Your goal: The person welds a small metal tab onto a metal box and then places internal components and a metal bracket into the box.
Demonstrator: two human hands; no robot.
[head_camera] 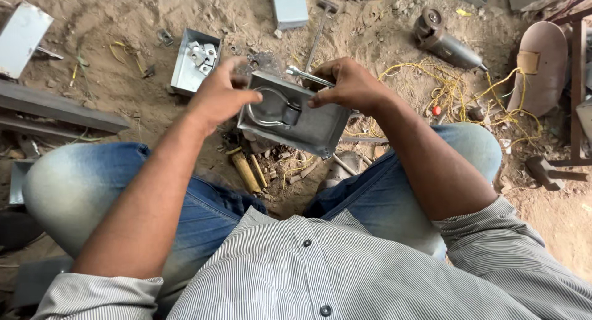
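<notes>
Hands: left hand [221, 96], right hand [348, 86] gripping metal box [311, 126] | open-side up, long axis left-right

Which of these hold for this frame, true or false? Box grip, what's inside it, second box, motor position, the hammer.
1. Both hands hold the open metal box: left hand, right hand. True.
2. The held box is empty. False: a curved metal strip and a small dark part sit inside it.
3. A second open metal box with small metal pieces lies on the sand beyond the left hand. True.
4. The small motor lies on the person's lap. False: it lies on the ground, up right, by the yellow wire.
5. The right hand grips a hammer. False: the hammer lies on the sand, untouched.
</notes>
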